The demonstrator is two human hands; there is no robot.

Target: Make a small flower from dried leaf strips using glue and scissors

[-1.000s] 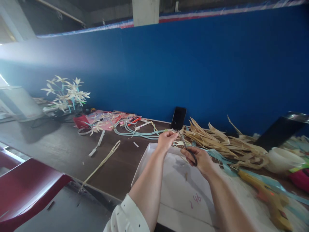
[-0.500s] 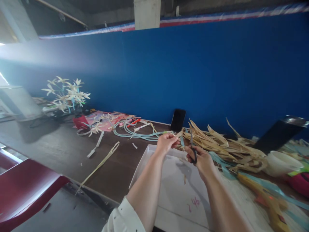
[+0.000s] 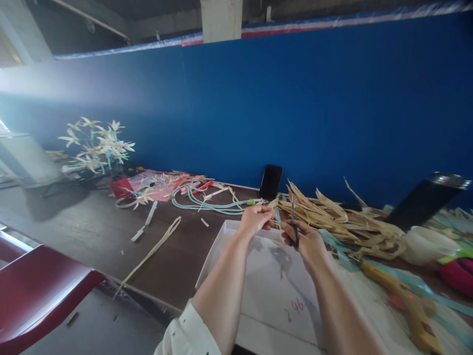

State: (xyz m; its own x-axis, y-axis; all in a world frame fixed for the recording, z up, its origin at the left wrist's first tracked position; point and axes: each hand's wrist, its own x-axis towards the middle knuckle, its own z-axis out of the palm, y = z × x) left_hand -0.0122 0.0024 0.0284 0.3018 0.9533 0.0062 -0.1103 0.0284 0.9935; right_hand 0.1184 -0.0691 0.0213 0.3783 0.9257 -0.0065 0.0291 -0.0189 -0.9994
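My left hand [image 3: 256, 218] is closed in a pinch on a small piece of dried corn husk [image 3: 273, 203], whose pale tip sticks up past the fingers. Close on its right, my right hand [image 3: 305, 241] grips black-handled scissors [image 3: 295, 234] with the blades pointing up and away from me. Both hands hover over the far end of a white box lid [image 3: 254, 291] with pink handwritten digits. A tiny husk scrap [image 3: 282, 272] lies in the lid. Just beyond the right hand spreads a pile of dried corn husks [image 3: 332, 217].
A phone [image 3: 271, 181] leans against the blue partition [image 3: 295, 98]. To the right are a dark bottle [image 3: 424, 199], a white bowl [image 3: 430, 244] and a yellow glue gun [image 3: 402, 301]. Blue cords [image 3: 210, 207], a husk strip [image 3: 151, 254] and husk flowers [image 3: 99, 143] stand left; a red chair [image 3: 44, 296] is nearest.
The view has shifted slightly. My left hand's fingers have curled further around the husk piece, and less of it shows. The scissors stay in my right hand beside it.
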